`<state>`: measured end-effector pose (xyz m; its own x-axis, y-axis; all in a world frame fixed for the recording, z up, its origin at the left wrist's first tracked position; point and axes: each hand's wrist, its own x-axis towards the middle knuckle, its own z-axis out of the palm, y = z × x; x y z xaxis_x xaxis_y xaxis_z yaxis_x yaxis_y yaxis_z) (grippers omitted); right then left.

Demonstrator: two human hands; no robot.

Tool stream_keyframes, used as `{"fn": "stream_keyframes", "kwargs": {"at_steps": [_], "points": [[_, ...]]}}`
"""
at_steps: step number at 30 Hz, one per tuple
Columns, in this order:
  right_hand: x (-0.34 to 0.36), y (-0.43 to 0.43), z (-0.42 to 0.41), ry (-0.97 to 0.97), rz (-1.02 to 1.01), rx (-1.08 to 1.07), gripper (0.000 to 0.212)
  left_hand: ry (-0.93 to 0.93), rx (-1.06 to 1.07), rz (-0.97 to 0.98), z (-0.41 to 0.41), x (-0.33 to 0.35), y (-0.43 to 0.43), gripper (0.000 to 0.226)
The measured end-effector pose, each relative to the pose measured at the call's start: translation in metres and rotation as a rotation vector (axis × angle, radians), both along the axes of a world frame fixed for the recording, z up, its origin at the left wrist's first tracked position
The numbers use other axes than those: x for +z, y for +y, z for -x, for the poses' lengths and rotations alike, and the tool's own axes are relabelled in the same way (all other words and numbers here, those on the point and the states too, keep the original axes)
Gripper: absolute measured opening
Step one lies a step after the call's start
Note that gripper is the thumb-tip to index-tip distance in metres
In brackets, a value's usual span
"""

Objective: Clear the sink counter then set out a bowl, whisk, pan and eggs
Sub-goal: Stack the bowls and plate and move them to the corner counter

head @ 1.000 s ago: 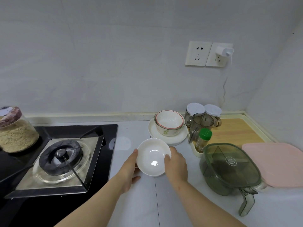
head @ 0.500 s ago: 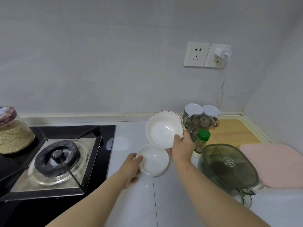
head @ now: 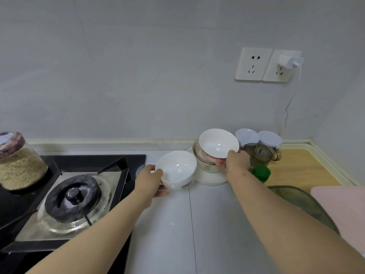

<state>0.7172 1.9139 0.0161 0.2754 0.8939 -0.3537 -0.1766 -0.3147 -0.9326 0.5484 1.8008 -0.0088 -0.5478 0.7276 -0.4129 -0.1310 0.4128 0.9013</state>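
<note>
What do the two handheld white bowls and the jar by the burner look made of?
The left bowl and the right bowl: likely glazed ceramic or porcelain, opaque white, glossy with sharp highlights. The jar: probably clear glass, grainy contents visible through the wall; clear plastic not excluded.

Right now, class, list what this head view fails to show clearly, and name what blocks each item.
Head view only:
- Red-rimmed bowl: inside hidden by the white bowl the right hand grips.
- Green-capped bottle: body behind the right forearm.
- Grain jar: cut by left edge.
</note>
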Motion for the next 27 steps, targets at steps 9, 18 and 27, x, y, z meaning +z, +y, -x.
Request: {"fn": "stream_keyframes", "kwargs": {"at_steps": [9, 18, 27], "points": [[-0.024, 0.041, 0.015, -0.193, 0.088, 0.077, 0.043, 0.022, 0.073, -0.082, 0.011, 0.021, 0.048, 0.027], [-0.022, 0.038, 0.008, -0.197, 0.082, 0.140, 0.038, -0.036, 0.054, -0.092, -0.002, 0.025, 0.065, 0.026], [-0.026, 0.041, 0.005, -0.353, 0.074, 0.177, 0.044, -0.081, 0.060, -0.086, -0.011, 0.028, 0.073, 0.019]]}}
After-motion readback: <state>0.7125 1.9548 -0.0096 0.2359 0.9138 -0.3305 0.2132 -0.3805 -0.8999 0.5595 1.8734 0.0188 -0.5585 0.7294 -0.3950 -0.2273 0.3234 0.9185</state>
